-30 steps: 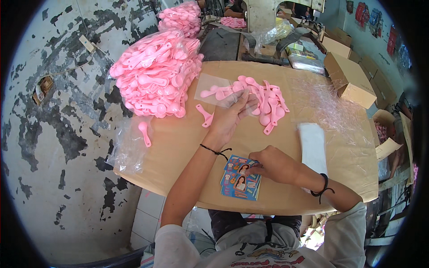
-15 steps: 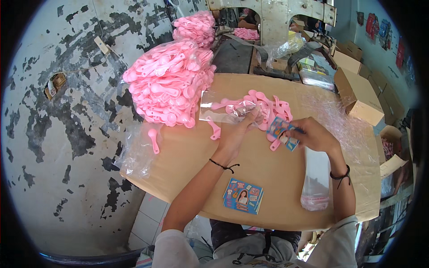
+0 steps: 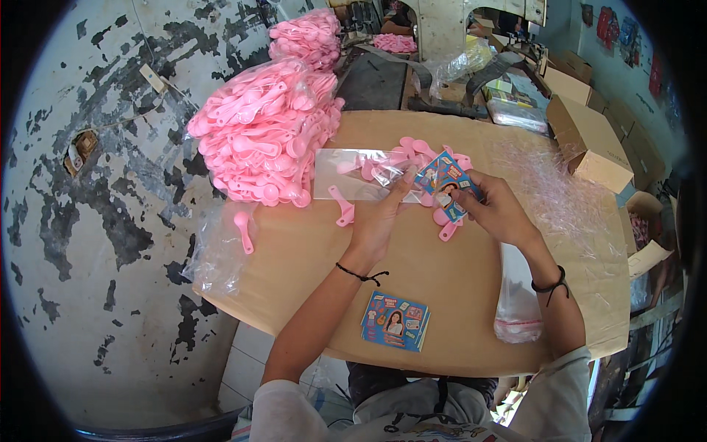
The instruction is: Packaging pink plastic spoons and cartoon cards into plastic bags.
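Observation:
My left hand (image 3: 381,215) is closed on a clear plastic bag (image 3: 335,174), which stretches out to the left just above the table. In my right hand (image 3: 501,208) is a blue printed card (image 3: 447,179), pinched between thumb and fingers. The card's left end is at the bag's right end, by my left fingertips; whether it has entered the bag I cannot tell. Behind the bag lies a pile of pink plastic scoops (image 3: 418,146), partly hidden by my hands and the card. One loose pink scoop (image 3: 343,207) rests beside my left hand, another (image 3: 448,231) below the card.
A stack of blue cards (image 3: 395,321) lies near the front edge. Right of it are flat clear bags (image 3: 518,302). Large bags of pink scoops (image 3: 269,140) stand at the left, near a single scoop (image 3: 244,231) on loose plastic. Cardboard boxes (image 3: 589,144) line the right.
My right hand has brought the card up and left to the bag's end. My left hand still holds the bag, now lying more level. The view has shifted slightly.

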`<state>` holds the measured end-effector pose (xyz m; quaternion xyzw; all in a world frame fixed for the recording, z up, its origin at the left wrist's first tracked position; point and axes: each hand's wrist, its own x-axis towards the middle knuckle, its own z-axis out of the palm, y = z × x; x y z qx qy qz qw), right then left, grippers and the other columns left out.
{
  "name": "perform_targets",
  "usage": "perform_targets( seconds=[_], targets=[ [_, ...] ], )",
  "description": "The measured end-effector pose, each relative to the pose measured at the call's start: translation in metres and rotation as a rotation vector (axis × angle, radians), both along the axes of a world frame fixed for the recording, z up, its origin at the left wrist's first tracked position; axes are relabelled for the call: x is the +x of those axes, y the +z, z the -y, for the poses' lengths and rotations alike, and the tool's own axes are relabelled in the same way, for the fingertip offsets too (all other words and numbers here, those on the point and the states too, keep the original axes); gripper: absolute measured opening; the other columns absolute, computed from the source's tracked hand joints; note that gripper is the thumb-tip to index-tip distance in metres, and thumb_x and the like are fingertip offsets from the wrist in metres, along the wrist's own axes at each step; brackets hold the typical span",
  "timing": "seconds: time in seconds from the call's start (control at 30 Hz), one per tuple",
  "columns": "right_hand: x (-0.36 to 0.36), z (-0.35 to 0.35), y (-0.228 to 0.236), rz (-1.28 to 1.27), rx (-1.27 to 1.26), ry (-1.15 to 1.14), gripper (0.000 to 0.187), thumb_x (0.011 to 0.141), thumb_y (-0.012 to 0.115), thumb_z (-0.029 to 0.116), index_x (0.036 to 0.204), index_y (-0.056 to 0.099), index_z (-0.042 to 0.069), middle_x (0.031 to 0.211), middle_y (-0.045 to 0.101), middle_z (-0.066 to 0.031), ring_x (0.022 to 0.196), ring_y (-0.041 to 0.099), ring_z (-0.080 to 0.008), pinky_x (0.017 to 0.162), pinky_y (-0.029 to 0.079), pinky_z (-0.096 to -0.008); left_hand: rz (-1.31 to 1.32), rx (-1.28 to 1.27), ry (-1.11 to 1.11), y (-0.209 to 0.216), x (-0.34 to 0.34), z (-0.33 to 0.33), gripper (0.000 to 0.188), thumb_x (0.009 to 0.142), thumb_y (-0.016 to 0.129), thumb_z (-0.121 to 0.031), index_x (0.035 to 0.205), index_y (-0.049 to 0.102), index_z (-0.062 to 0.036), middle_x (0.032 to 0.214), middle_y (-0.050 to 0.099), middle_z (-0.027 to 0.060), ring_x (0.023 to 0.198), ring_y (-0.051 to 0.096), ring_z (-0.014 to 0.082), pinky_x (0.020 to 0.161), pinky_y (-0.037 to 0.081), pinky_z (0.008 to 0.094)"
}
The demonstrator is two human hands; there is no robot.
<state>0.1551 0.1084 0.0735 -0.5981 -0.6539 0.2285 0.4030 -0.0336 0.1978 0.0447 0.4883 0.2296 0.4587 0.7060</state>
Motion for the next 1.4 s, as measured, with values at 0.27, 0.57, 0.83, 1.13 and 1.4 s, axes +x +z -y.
perform_targets(
  seconds=[0.27,0.57,0.83,1.13,1.4],
  targets=[
    [-0.003,0.009,0.006,-0.029,-0.146,0.134,0.019,0.093,0.061,0.019,0.093,0.066,0.0,0.063,0.052,0.002,0.058,0.041,-0.0062,0.052,0.036,-0.0273,-0.144,0.023,-0.196,-0.001,-0.003,0.006,0.042,0.092,0.067,-0.023,0.124,0.055,0.0013,0.111,0.064,0.0055,0.099,0.063,0.0122,0.085,0.052,0.0283],
    [-0.023,0.011,0.003,-0.268,0.039,0.135,0.016,0.094,0.061,0.014,0.098,0.067,0.0,0.078,0.063,0.0032,0.066,0.052,-0.0038,0.06,0.044,-0.0222,0.073,0.369,-0.165,0.009,0.007,0.038,0.05,0.095,0.061,-0.024,0.135,0.043,0.0002,0.12,0.06,0.0103,0.092,0.06,0.0116,0.079,0.05,0.0266],
    [-0.071,0.008,0.05,-0.28,-0.083,0.096,0.02,0.094,0.063,0.017,0.107,0.065,0.002,0.071,0.059,-0.0001,0.063,0.053,-0.005,0.057,0.045,-0.024,0.469,0.189,-0.353,0.03,-0.026,0.008,0.055,0.098,0.055,-0.029,0.142,0.033,-0.0041,0.141,0.046,0.0136,0.127,0.048,0.0228,0.106,0.039,0.0388],
    [-0.096,-0.084,0.019,-0.159,-0.179,0.322,0.041,0.098,0.046,0.038,0.092,0.063,0.001,0.07,0.06,-0.0062,0.064,0.056,-0.0148,0.059,0.046,-0.0294,0.607,0.212,-0.134,0.033,-0.086,-0.057,0.04,0.096,0.056,-0.02,0.13,0.045,-0.0041,0.141,0.045,0.0133,0.13,0.045,0.0308,0.112,0.033,0.0484],
    [-0.138,-0.134,-0.033,0.891,-0.004,0.512,0.032,0.095,0.055,0.033,0.097,0.069,0.004,0.087,0.065,-0.0174,0.093,0.06,-0.0325,0.08,0.047,-0.0416,0.657,0.26,0.019,0.02,-0.093,-0.075,0.042,0.094,0.058,-0.013,0.132,0.044,-0.0022,0.135,0.051,0.0181,0.125,0.051,0.0256,0.107,0.04,0.0404]
  ],
)
